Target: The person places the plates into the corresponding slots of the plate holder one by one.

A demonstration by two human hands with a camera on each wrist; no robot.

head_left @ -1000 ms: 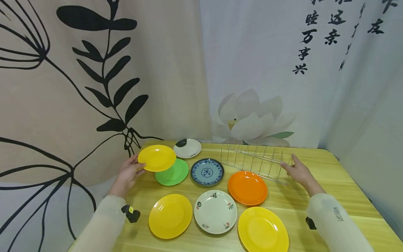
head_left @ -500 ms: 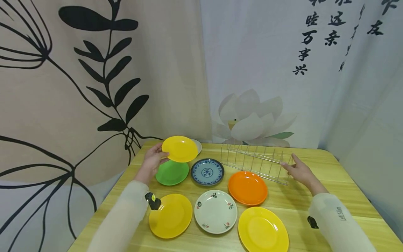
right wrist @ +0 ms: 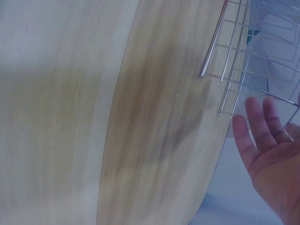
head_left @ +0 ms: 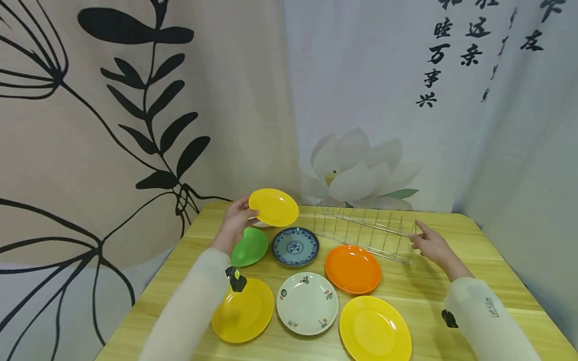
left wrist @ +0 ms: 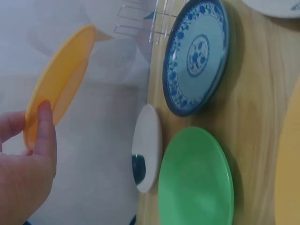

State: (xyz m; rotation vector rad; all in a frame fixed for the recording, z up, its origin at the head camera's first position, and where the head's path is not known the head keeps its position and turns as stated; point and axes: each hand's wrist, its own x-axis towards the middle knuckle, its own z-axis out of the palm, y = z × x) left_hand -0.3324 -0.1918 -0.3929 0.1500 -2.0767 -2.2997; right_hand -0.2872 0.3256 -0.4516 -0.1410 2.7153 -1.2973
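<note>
My left hand pinches the rim of a small yellow plate between thumb and fingers, raised above the back of the table. In the left wrist view this plate is tilted, its thumb side lower. Beneath it are a green plate, a blue-patterned plate and a white plate with a dark patch, mostly hidden in the head view. At the right, my right hand holds the end of a wire dish rack with thumb and index finger; the other fingers extend loosely.
Nearer the front lie a yellow plate, a white plate with small floral prints, an orange plate and a larger yellow plate. A printed curtain hangs right behind the wooden table.
My left hand has carried the small yellow plate right and upward, from over the green plate to over the white plate with the dark patch. The right hand stays at the rack's end.
</note>
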